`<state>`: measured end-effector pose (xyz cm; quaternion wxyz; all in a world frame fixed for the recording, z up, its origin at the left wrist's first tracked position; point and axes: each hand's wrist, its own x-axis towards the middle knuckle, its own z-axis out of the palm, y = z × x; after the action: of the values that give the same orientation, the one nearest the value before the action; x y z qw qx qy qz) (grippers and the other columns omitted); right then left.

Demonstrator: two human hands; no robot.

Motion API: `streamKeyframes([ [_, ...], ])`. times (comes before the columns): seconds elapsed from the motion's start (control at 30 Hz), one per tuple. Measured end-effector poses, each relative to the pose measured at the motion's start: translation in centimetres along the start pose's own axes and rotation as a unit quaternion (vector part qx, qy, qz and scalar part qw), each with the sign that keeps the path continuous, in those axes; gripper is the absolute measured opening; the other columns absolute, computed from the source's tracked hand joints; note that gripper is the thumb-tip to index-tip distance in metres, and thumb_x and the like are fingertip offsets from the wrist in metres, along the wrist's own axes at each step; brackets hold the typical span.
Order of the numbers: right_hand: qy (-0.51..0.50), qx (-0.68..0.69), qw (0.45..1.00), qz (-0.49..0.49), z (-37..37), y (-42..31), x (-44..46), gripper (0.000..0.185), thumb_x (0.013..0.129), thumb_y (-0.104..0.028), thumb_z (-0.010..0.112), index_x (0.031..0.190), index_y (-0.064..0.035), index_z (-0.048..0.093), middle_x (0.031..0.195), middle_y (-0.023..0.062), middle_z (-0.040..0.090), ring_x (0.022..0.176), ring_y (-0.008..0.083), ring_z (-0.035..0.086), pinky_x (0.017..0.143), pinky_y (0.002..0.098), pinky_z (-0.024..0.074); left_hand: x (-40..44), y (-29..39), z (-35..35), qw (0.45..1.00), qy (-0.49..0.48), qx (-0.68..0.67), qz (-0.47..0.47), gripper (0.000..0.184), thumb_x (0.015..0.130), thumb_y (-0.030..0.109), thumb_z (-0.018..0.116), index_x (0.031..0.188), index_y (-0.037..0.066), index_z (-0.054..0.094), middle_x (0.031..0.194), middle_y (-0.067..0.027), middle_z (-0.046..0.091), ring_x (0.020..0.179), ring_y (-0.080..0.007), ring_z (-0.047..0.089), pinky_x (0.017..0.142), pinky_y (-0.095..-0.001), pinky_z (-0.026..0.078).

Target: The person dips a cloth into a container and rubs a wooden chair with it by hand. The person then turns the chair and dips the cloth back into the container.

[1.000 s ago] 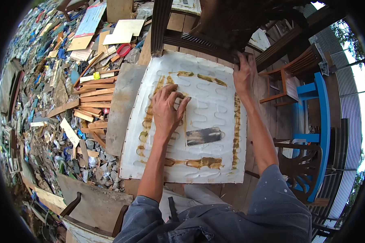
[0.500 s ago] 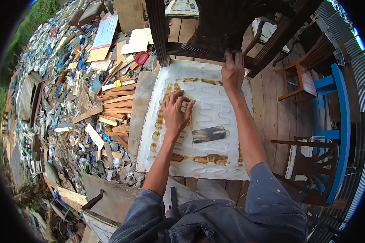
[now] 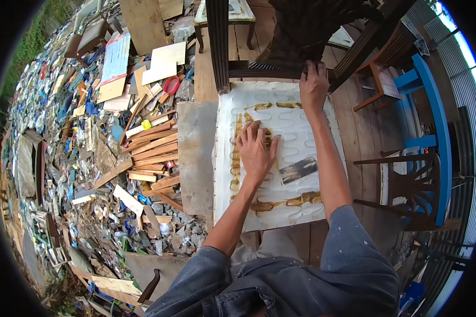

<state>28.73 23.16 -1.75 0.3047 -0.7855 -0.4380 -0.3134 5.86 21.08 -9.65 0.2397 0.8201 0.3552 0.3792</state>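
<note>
The stained seat (image 3: pixel 297 140) is touched by the left hand (image 3: pixel 256 153), fingers apart (right hand (image 3: pixel 313 90): can't tell). Junk (image 3: pixel 55 108) is strewn nearby.

The right hand (image 3: pixel 313 90) had moved toward 9 o'clock along the lower back rail (image 3: pixel 267 72), in from just beyond the white seat's (image 3: pixel 297 143) 1 o'clock corner. Its forearm (image 3: pixel 330 164) came to cover the seat's 3 o'clock side, hiding the brown stain there. Greenery (image 3: pixel 39 33) entered view at 10 o'clock, and another seat's legs (image 3: pixel 250 36) at 12.
</note>
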Motion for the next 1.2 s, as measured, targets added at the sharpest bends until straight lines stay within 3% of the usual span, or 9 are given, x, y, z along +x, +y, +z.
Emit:
streamKeyframes([
  [0.17,0.023,0.003,0.999,0.044,0.8,-1.2,0.1,0.039,0.082,0.003,0.073,0.12,0.0001,0.065,0.115,0.0221,0.058,0.106,0.0429,0.062,0.089,0.0506,0.0536,0.4,0.1,-0.4,0.999,-0.04,0.003,0.001,0.039,0.086,0.038,0.081,0.105,0.008,0.065,0.135,-0.0109,0.058,0.134,-0.0334,0.046,0.108,-0.0507,0.032],
  [0.37,0.003,-0.03,0.999,-0.011,0.7,-3.0,-0.1,0.037,0.082,0.004,0.07,0.118,-0.0005,0.066,0.112,0.0218,0.057,0.102,0.043,0.06,0.087,0.052,0.0526,0.5,0.2,-0.4,0.998,-0.062,-0.002,-0.001,0.042,0.083,0.039,0.083,0.106,0.008,0.065,0.136,-0.0101,0.057,0.137,-0.0323,0.044,0.11,-0.052,0.029],
  [0.5,0.041,-0.018,0.998,0.049,2.2,-3.5,-0.4,0.039,0.08,0.004,0.07,0.119,-0.0006,0.064,0.113,0.0212,0.057,0.104,0.0428,0.059,0.089,0.0517,0.0515,0.6,0.1,-0.4,0.998,-0.069,-0.01,0.002,0.043,0.083,0.039,0.082,0.107,0.008,0.065,0.136,-0.01,0.056,0.138,-0.0319,0.044,0.111,-0.0518,0.028],
  [0.73,0.03,0.002,0.998,0.052,2.7,-6.1,-0.5,0.04,0.078,0.004,0.071,0.117,0.0,0.064,0.113,0.0194,0.058,0.106,0.0414,0.059,0.092,0.0499,0.051,0.5,0.0,-0.5,0.997,-0.079,-0.008,0.017,0.044,0.087,0.041,0.078,0.109,0.006,0.062,0.137,-0.0111,0.055,0.14,-0.0336,0.042,0.112,-0.0531,0.026],
  [0.9,0.022,0.079,0.997,0.014,2.9,-8.2,-0.4,0.044,0.077,0.007,0.07,0.119,-0.0012,0.065,0.114,0.0164,0.061,0.108,0.0382,0.062,0.092,0.0474,0.0525,0.4,-0.1,-0.3,0.995,-0.094,0.006,0.02,0.046,0.087,0.041,0.078,0.11,0.005,0.061,0.139,-0.0104,0.055,0.142,-0.033,0.041,0.112,-0.0534,0.026],
  [1.03,0.023,0.04,0.999,-0.028,2.7,-6.7,-0.6,0.047,0.078,0.008,0.068,0.123,-0.0036,0.067,0.115,0.0162,0.062,0.104,0.0382,0.062,0.09,0.0466,0.0541,0.4,0.0,-0.4,0.997,-0.078,0.005,0.02,0.041,0.082,0.033,0.081,0.11,0.008,0.064,0.138,-0.0083,0.056,0.138,-0.0311,0.044,0.112,-0.0524,0.026],
  [1.2,-0.004,0.013,0.996,-0.088,2.0,-4.9,-0.5,0.042,0.084,0.006,0.064,0.124,-0.0049,0.068,0.118,0.0165,0.062,0.1,0.0398,0.06,0.083,0.046,0.0557,0.3,0.1,-0.3,0.997,-0.069,0.003,0.027,0.043,0.085,0.039,0.081,0.111,0.008,0.064,0.138,-0.0085,0.056,0.138,-0.0311,0.044,0.112,-0.0523,0.026],
])
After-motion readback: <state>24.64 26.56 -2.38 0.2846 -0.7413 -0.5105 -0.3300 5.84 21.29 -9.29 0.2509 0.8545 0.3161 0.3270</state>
